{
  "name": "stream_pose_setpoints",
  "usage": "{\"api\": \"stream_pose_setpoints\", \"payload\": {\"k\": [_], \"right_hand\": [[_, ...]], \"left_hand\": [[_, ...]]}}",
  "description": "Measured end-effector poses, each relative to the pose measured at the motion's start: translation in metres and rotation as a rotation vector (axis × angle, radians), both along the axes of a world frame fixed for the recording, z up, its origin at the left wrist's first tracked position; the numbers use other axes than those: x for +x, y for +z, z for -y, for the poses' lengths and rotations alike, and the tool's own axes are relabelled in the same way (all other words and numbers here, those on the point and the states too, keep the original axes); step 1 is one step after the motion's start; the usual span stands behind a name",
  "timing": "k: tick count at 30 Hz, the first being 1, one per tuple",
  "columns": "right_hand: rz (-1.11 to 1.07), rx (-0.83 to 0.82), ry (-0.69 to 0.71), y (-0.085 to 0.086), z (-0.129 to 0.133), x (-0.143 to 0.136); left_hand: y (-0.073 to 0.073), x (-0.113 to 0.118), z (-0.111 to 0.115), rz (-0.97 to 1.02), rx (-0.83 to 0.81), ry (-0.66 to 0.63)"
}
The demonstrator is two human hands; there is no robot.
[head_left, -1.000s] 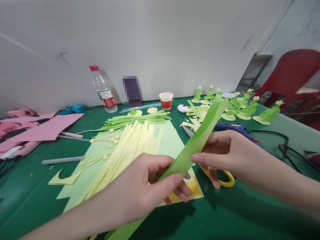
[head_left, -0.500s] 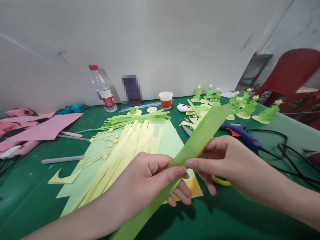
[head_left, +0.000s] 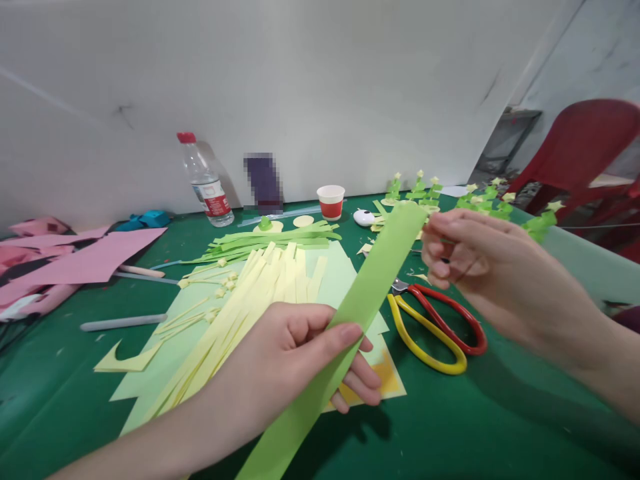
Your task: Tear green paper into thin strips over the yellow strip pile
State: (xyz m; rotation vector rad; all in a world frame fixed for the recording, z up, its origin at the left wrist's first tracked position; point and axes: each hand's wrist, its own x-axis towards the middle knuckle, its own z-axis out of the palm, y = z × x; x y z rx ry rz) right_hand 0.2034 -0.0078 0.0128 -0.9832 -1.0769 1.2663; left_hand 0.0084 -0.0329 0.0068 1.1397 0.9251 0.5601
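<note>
Head view. My left hand, at lower centre of the frame, has its grip closed on a long, flat, bright green paper strip, thumb on top and fingers beneath. The strip runs diagonally from the bottom edge of the frame up to right of centre, raised above the green-covered tabletop. My right hand, at centre right, meets the strip's upper end with its fingertips; the fingers are curled narrowly, but I cannot tell whether they pinch the end or only touch it.

Work done, judged from what lies about: a row of small finished green paper trees on pale yellow discs at upper right, a sheaf of cut pale yellow paper strips lying on a light green sheet at centre, and a bundle of narrow green strips just behind them. The red-and-yellow-handled scissors lie blades shut below my right hand, touched by neither hand.

Work left: the strip in hand is uncut and unfolded, and both stacks of strips are unused.

Background, upper centre: a clear plastic bottle with a red cap and a red paper cup.
</note>
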Motion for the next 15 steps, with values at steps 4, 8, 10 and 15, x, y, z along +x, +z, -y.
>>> {"api": "stream_pose_setpoints", "payload": {"k": [4,8,10,15], "right_hand": [[0.140,0.001,0.218,-0.006,0.000,-0.007],[0.264,-0.097,0.503,-0.014,0.018,-0.023],[0.244,-0.172,0.429,-0.018,0.026,-0.028],[0.085,-0.267,0.355,-0.018,0.030,-0.025]], "left_hand": [[0.000,0.002,-0.003,0.033,0.006,0.031],[-0.001,0.005,-0.002,-0.026,0.023,0.021],[-0.003,0.006,0.000,-0.044,0.016,0.001],[-0.003,0.008,0.003,-0.025,-0.013,-0.018]]}}
